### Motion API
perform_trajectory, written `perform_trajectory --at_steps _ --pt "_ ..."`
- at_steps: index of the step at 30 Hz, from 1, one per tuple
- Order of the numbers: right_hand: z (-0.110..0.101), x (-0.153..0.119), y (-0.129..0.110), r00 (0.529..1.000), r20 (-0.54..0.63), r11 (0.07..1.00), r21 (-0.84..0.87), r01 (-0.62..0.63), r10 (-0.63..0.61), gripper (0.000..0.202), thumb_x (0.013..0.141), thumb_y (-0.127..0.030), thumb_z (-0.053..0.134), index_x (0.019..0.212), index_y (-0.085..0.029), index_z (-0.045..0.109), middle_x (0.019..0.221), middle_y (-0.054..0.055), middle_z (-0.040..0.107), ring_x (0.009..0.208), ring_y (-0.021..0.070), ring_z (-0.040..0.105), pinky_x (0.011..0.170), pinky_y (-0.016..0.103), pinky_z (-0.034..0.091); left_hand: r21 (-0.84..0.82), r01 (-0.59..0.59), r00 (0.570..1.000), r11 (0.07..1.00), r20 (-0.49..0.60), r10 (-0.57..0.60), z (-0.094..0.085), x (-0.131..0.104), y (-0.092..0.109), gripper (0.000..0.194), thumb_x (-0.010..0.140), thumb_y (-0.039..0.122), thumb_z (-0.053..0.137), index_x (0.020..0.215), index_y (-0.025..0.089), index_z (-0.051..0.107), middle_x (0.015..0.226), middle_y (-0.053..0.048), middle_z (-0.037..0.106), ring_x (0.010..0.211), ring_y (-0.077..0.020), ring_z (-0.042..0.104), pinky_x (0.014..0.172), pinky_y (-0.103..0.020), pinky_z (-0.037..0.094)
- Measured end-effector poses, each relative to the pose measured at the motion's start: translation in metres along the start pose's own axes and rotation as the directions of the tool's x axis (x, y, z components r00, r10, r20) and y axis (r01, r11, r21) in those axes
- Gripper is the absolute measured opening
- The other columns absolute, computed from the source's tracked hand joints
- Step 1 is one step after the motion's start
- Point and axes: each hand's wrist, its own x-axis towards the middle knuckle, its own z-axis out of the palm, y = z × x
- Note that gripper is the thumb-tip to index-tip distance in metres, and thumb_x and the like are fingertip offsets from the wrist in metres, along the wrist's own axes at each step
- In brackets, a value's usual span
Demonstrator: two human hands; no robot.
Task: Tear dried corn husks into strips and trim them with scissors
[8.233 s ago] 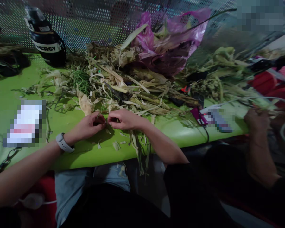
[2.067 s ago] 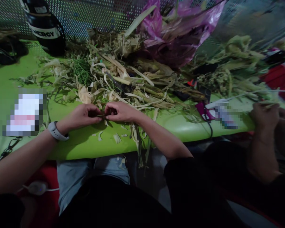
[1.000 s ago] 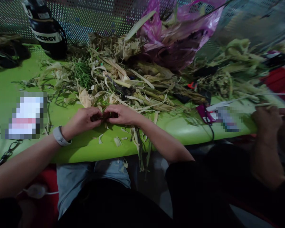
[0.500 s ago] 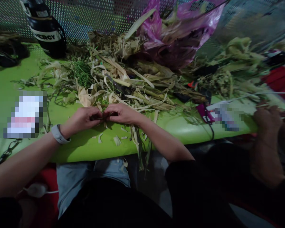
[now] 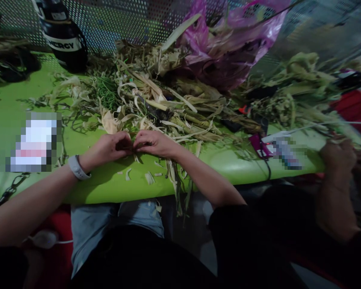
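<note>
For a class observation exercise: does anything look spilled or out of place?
Mildly: limp pale-green plant strips droop over the edge of the glossy green tabletop, and small whitish shreds lie scattered nearby. Both look like strays from the heap of dried tan husks behind.

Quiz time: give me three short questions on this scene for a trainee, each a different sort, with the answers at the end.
1. Which side wears the pale wristband: A, left; B, right; C, both?
2. True or false: the black bottle lies flat on its side.
3. Fill in the colour: the left hand and right hand are over a ____ surface.

Key: 1. A. 2. False; the black bottle stands upright. 3. Green.
</note>
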Motion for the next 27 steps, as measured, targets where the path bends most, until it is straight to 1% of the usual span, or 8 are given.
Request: perform_trajectory --at_steps 2,6,9,15,20,24,27 --pt "-0.0004 0.0002 0.0001 1.0 -0.002 1.0 0.004 0.011 -0.011 0.011 0.087 -0.021 0.06 0.093 -0.018 0.069 0.097 0.005 0.062 0.088 0.0155 0.06 0.081 0.029 0.045 -0.014 -0.001 1.0 1.0 -0.002 0.0 -0.0004 -0.0001 0.0003 0.026 0.08 0.039 0.066 0.092 0.017 0.06 0.08 -0.002 0.07 0.069 -0.0144 0.063 0.064 -0.024 0.047" --pt "-0.0006 0.0002 -0.0011 1.0 -0.01 1.0 -0.007 0.014 -0.014 0.011 0.088 -0.021 0.059 0.091 -0.018 0.069 0.095 0.005 0.063 0.089 0.0157 0.06 0.082 0.03 0.045 -0.042 -0.017 1.0 0.999 0.008 0.017 -0.001 0.0002 0.002 0.024 0.08 0.037 0.066 0.09 0.016 0.061 0.078 -0.002 0.07 0.067 -0.0135 0.062 0.063 -0.023 0.047" --pt "-0.0007 -0.0001 -0.0029 1.0 -0.01 1.0 -0.013 0.012 -0.013 0.011 0.088 -0.021 0.058 0.09 -0.018 0.068 0.095 0.005 0.063 0.089 0.0159 0.06 0.082 0.03 0.045 -0.036 -0.018 1.0 0.999 0.025 0.019 -0.0012 0.0006 0.0036 0.021 0.082 0.035 0.065 0.089 0.016 0.065 0.078 -0.001 0.07 0.067 -0.0128 0.061 0.063 -0.023 0.046" --pt "-0.0021 0.0 -0.0057 0.999 -0.009 0.997 -0.069 0.031 -0.032 0.011 0.087 -0.019 0.055 0.092 -0.018 0.065 0.095 0.007 0.064 0.09 0.0172 0.059 0.086 0.033 0.045 -0.005 -0.05 0.998 0.999 0.028 0.05 -0.0016 0.0012 0.0054 0.023 0.082 0.036 0.063 0.089 0.016 0.071 0.081 -0.003 0.072 0.071 -0.0142 0.064 0.066 -0.022 0.046" --pt "-0.0037 -0.0003 -0.0068 0.999 0.009 0.994 -0.1 0.052 -0.052 0.011 0.087 -0.021 0.055 0.094 -0.017 0.062 0.097 0.009 0.063 0.091 0.0187 0.058 0.086 0.034 0.045 0.004 -0.038 0.999 0.999 0.039 0.037 -0.0024 0.0013 0.0067 0.021 0.082 0.034 0.061 0.09 0.018 0.071 0.083 -0.003 0.072 0.072 -0.0139 0.064 0.068 -0.021 0.045" --pt "-0.0042 -0.001 -0.0061 0.999 0.018 0.994 -0.098 0.052 -0.051 0.012 0.086 -0.022 0.057 0.096 -0.018 0.062 0.099 0.008 0.063 0.094 0.0189 0.058 0.088 0.035 0.044 0.021 -0.045 0.998 0.999 0.037 0.045 -0.0019 0.0014 0.0055 0.021 0.083 0.034 0.059 0.089 0.018 0.071 0.081 -0.003 0.071 0.073 -0.0144 0.064 0.069 -0.022 0.045" --pt "-0.0041 -0.0012 -0.0057 0.999 0.016 0.995 -0.088 0.038 -0.036 0.012 0.086 -0.022 0.058 0.096 -0.019 0.063 0.099 0.007 0.063 0.094 0.0183 0.058 0.087 0.034 0.044 0.025 -0.052 0.998 0.998 0.044 0.051 -0.0016 0.0013 0.0053 0.019 0.083 0.033 0.059 0.087 0.018 0.07 0.08 -0.003 0.071 0.073 -0.0144 0.063 0.069 -0.022 0.045"
